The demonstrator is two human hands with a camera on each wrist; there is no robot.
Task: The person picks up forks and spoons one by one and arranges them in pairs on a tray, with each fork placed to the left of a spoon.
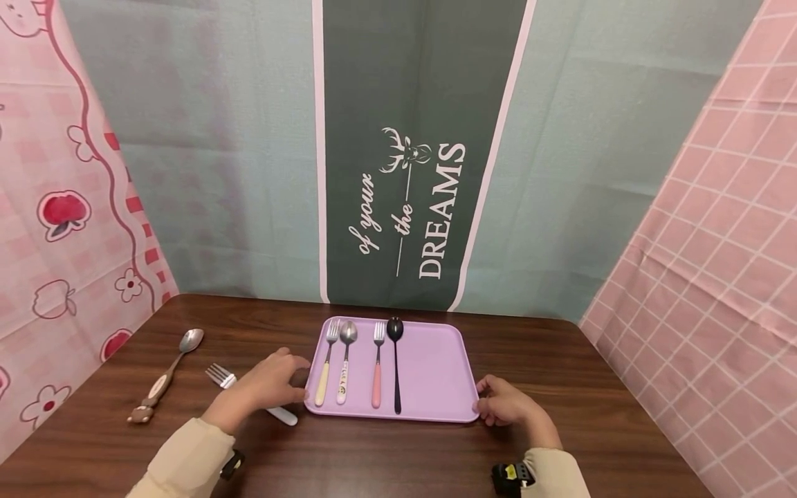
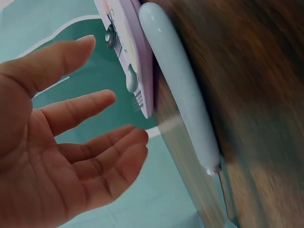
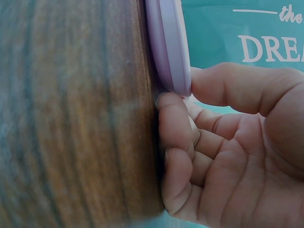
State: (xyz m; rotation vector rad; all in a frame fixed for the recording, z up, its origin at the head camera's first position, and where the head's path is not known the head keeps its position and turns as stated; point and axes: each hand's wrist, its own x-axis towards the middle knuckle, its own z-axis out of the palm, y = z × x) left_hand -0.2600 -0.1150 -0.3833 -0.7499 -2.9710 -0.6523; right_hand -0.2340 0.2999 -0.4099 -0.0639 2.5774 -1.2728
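A purple tray [image 1: 429,373] lies on the table with two forks and two spoons on it: a yellow-handled fork [image 1: 322,384], a patterned-handled spoon [image 1: 343,380], a pink-handled fork [image 1: 376,384] and a black spoon [image 1: 396,366]. At its lower right corner my right hand [image 1: 507,401] grips the rim; the right wrist view has the thumb against the tray's edge [image 3: 171,47] and the fingers curled beneath. My left hand [image 1: 264,384] is by the left edge, its fingers spread in the left wrist view, holding nothing. Below it lies a white-handled fork [image 1: 283,416], whose handle [image 2: 183,90] shows close up.
A spoon with a brown bear handle [image 1: 158,389] lies at the left of the wooden table [image 1: 373,456]. Curtains with printed patterns hang behind [image 1: 249,173] and on both sides of the table.
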